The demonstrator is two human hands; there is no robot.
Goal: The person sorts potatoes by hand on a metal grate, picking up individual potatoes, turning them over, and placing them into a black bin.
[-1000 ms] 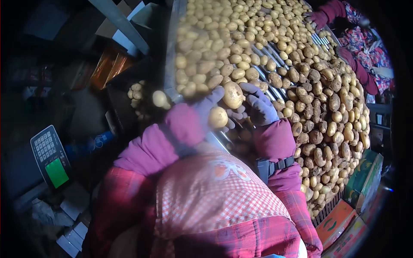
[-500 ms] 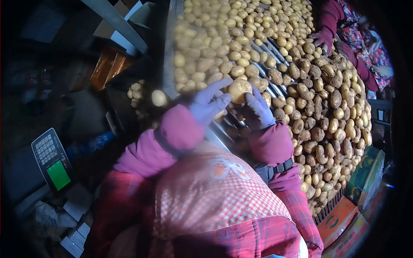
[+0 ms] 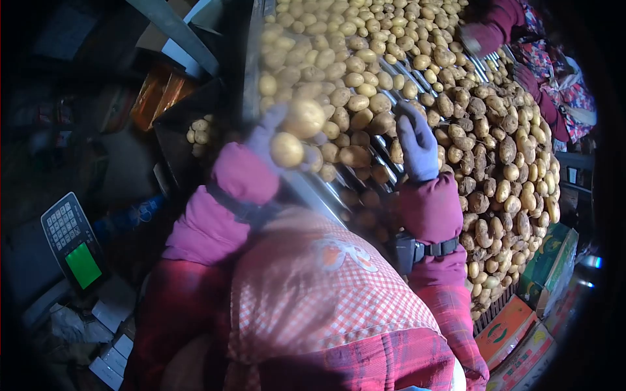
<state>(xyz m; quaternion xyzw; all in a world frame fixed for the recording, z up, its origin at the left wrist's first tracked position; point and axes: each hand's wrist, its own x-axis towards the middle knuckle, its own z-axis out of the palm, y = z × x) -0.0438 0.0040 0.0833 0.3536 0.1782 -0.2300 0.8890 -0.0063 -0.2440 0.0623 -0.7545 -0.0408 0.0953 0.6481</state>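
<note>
My left hand (image 3: 265, 138), in a lavender glove, is closed around two pale potatoes. One potato (image 3: 304, 118) sits higher and is blurred; the smaller potato (image 3: 287, 150) lies just below it. To the right, my gloved right hand (image 3: 418, 142) reaches over the metal rollers (image 3: 383, 151) with its fingers stretched out. Nothing shows in that hand, and it is nearest the brown potatoes (image 3: 382, 123) at the middle of the rollers. Part of its palm side is hidden from me.
Cleaner potatoes (image 3: 313, 55) cover the far left; dirtier ones (image 3: 482, 163) are heaped to the right. A co-worker's gloved hand (image 3: 481, 38) is at the top right. A scale display (image 3: 72, 241) stands at left, a dark box (image 3: 186, 133) beside the rollers, cartons (image 3: 505, 329) at lower right.
My hands have moved apart, the left leftward and now with two potatoes, the right rightward off the potato it touched. The co-worker's hand has shifted up and left, baring more rollers.
</note>
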